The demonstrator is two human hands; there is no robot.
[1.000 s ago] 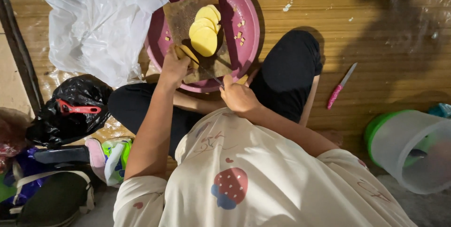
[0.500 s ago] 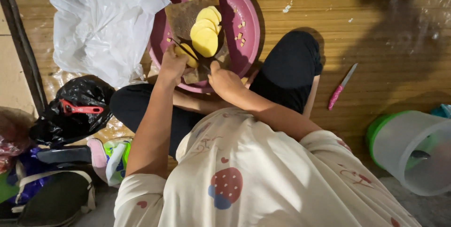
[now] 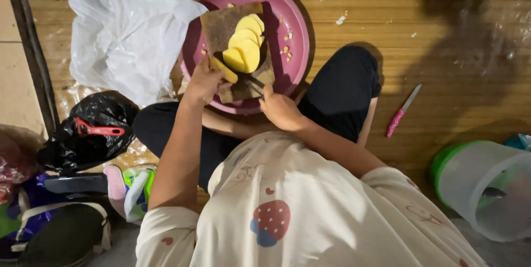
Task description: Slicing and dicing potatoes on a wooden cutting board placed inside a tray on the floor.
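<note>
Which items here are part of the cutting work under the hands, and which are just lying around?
In use: left hand on a yellow piece; right hand with a knife; yellow slices; brown cutting board; pink basin.

Lying about: pink-handled knife; white plastic bag; black bag; red peeler; clear container.

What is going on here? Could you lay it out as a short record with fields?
Setting: wooden plank floor, person seated
Work surface: brown wooden cutting board inside a round pink plastic basin
Food: pale yellow potato slices fanned on the board
Left hand: holds a yellow piece
Right hand: grips a dark knife
Nearby: pink-handled knife, white plastic bag
</note>
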